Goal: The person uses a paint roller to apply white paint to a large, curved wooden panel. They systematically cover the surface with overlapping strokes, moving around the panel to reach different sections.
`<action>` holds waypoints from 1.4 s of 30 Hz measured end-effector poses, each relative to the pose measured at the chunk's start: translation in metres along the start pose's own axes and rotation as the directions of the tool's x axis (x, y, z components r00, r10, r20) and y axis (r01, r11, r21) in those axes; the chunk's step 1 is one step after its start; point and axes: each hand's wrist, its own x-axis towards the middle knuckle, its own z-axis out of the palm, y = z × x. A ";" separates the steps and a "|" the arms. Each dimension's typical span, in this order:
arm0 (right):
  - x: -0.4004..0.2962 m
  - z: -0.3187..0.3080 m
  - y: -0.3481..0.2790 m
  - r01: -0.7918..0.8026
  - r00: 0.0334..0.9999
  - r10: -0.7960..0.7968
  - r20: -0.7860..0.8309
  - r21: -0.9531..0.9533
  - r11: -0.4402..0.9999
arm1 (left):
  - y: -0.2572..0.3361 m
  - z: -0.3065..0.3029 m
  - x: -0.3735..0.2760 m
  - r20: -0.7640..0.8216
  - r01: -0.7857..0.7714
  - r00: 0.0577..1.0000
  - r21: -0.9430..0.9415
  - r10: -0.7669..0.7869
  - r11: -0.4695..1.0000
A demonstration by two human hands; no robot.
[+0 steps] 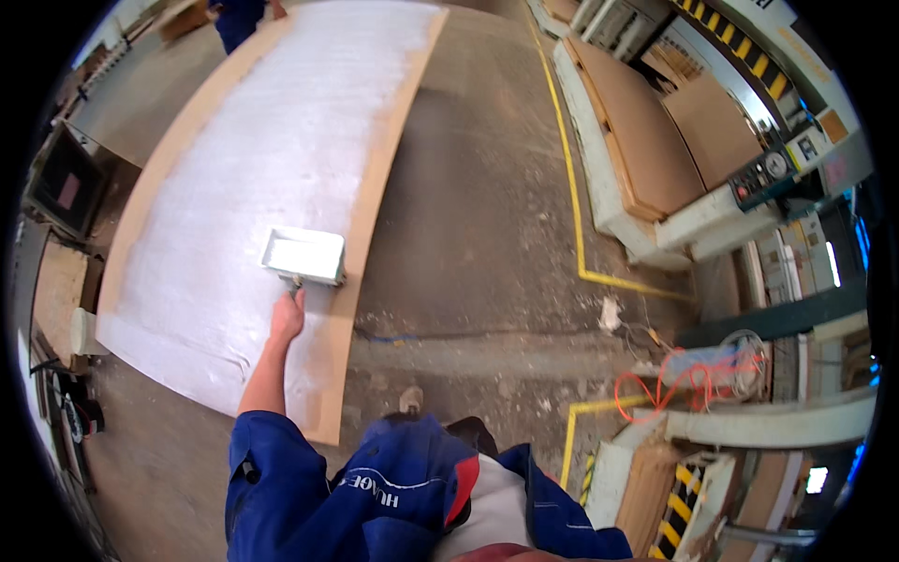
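My left hand is closed around the handle of a hand-held glue spreader with a rectangular trough; white liquid fills the trough. The spreader is over the near right part of a long wooden panel. A whitish wet coat covers most of the panel, with bare tan strips along its long sides. Faint ridges show in the coat to the left of my forearm. My right hand is out of view; on that side only a blue sleeve shows.
A co-worker in blue stands at the panel's far left, one hand at its edge. A press holding brown boards stands right, behind a yellow floor line. An orange hose lies coiled lower right. A white bucket is left of the panel.
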 end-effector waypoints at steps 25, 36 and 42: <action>0.450 0.202 -0.534 0.189 0.897 -0.113 0.427 -0.139 0.972 | 0.125 0.012 0.129 -0.037 0.278 0.960 -0.002 -0.278 0.961; 0.286 0.434 -0.963 0.886 0.239 -0.807 0.540 0.218 0.409 | 0.219 0.040 0.395 -0.051 0.150 0.987 -0.083 -0.154 0.985; 0.121 0.395 -1.153 0.492 -0.713 -0.691 -0.120 0.617 -0.614 | 0.264 0.036 0.511 -0.016 0.116 0.993 0.026 -0.115 0.993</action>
